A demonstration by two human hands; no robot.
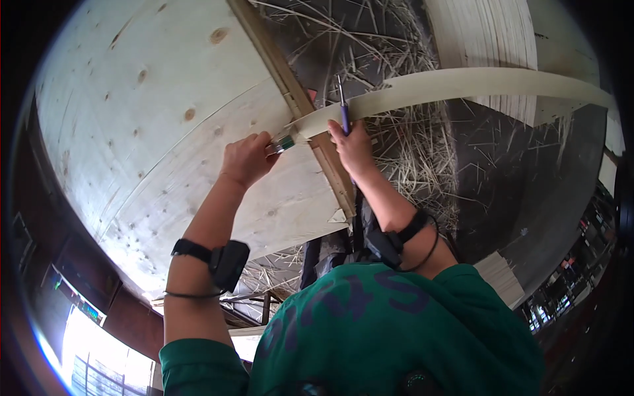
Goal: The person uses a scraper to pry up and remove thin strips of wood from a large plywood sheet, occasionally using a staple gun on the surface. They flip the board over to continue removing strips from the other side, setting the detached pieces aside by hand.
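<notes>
My left hand (246, 160) is closed round a small object with a shiny, greenish end (282, 144); its kind is not clear. That end meets the narrow left tip of a long, pale wood veneer strip (462, 84). The strip curves away to the far right. My right hand (355, 150) is closed on a purple-handled tool (345, 117) with a thin metal shaft pointing away from me. The tool crosses the strip, and my right fingers are at the strip's near edge. Under my left hand lies a large plywood sheet (165, 125).
A wooden edge rail (281, 69) runs along the plywood's right side. Thin wood slivers (413, 168) litter the dark surface beyond it. A stack of veneer sheets (485, 33) lies at the far right, and a smaller pale stack (500, 277) sits near my right shoulder.
</notes>
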